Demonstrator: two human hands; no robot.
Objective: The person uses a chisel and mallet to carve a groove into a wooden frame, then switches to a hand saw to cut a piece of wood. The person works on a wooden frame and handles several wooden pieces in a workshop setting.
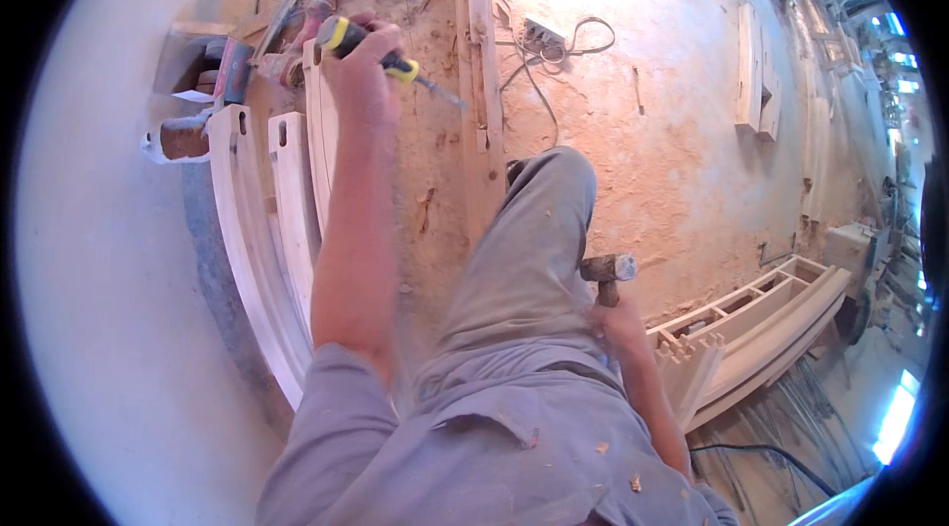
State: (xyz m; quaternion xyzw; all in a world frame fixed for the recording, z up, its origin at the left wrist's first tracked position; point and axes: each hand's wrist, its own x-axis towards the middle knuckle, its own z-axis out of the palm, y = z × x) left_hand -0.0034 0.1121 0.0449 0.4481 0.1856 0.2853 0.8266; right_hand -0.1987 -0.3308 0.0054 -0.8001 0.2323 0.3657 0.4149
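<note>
My left hand [364, 71] is stretched far forward, closed around a hand tool with a yellow-and-black handle [341, 36]. Its thin metal shaft points right, toward a long wooden beam [481, 71]; whether it is a chisel or a screwdriver I cannot make out. Beside my right thigh, my right hand [620, 326] grips a hammer [607, 268] just below its head. Under and left of my left forearm lie pale wooden pieces [237, 170] with oval slots near their far ends.
A red power tool [314, 17] with a cable lies ahead of the slotted pieces, near an open box [233, 69]. A power strip [544, 37] and its looping cord lie on the dusty floor. Stacked wooden frames [766, 313] stand at right; slotted blocks [753, 76] lie farther off.
</note>
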